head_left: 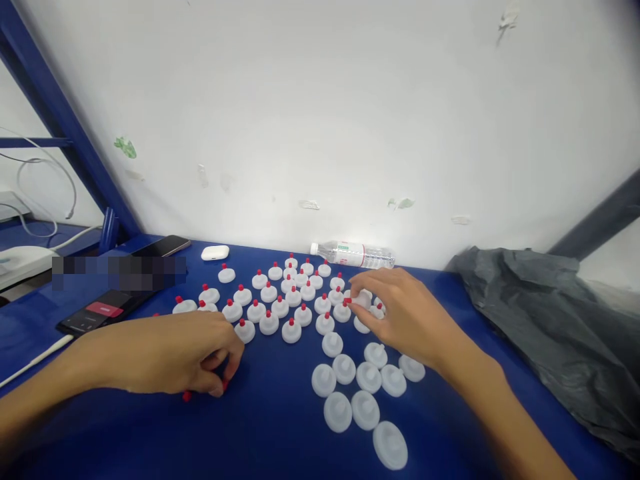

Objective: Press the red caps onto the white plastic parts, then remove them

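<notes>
My left hand (185, 350) is low over the table, thumb and finger pinched on a small red cap (225, 385). Beside that thumb, on the table, lies another red cap (187, 396). At the far right of the group, my right hand (400, 310) grips a white round lid with a red tip (361, 300), partly hidden by the fingers. Many white lids with red tips (291, 331) stand upright across the middle. Nearer to me lie several white lids without red tips (338, 412), their nozzles bare.
A clear plastic bottle (355, 254) lies along the wall, with a white earbud case (215, 253) to its left. Phones (103, 310) and a white cable (37, 360) occupy the left side. A dark plastic bag (545, 320) covers the right edge of the blue table (280, 433).
</notes>
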A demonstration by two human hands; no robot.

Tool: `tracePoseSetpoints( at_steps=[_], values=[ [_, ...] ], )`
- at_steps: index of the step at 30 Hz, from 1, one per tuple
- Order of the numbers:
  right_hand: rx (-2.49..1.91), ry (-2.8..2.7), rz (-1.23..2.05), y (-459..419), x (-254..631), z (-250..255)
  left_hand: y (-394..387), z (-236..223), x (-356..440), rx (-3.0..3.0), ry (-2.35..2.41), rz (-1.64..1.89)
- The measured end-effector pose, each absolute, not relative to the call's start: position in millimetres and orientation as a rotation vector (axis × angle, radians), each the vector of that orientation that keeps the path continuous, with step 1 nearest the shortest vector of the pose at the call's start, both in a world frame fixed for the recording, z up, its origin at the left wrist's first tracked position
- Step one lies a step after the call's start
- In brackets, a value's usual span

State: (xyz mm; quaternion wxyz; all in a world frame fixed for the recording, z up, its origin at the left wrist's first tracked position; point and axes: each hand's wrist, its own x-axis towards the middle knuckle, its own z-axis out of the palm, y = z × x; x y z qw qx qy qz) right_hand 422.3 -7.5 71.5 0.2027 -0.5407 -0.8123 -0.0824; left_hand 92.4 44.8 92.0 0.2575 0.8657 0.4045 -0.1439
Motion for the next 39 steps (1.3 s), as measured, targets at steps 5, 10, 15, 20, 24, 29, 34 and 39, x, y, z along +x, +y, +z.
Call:
tracePoseSetpoints(
  at_steps=[5,10,15,20,24,29,34,39],
  values=[
    [-1.698,-2.301,0.075,-10.3,422.7,78.2,41.9,90.1,96.1,2.55,0.969,-0.249],
    [-1.797,-2.331,0.374,-12.1,421.8,80.4,38.6,83.7,107.1,2.642,0.87,-0.067],
    [-1.692,-2.283,0.324,-14.7,417.3,82.4,33.8,69.7,119.6,2.725,0.743,0.362],
    [-1.553,-2.382,0.496,-14.8,405.8,76.4,31.0,54.4,126.8,2.632,0.678,0.745],
    [-1.502,-2.276,0.55,-18.0,404.2,78.8,29.4,47.0,130.7,2.525,0.652,0.966],
    [-1.453,-2.133,0.577,-20.2,397.1,76.3,24.8,43.0,132.6,2.465,0.65,1.056],
    [-1.162,-2.237,0.336,-21.5,372.7,55.4,22.3,42.8,135.1,2.486,0.653,1.093],
    [-1.134,-2.214,0.286,-23.5,363.2,46.6,21.8,39.9,134.5,2.492,0.622,1.034]
  ],
)
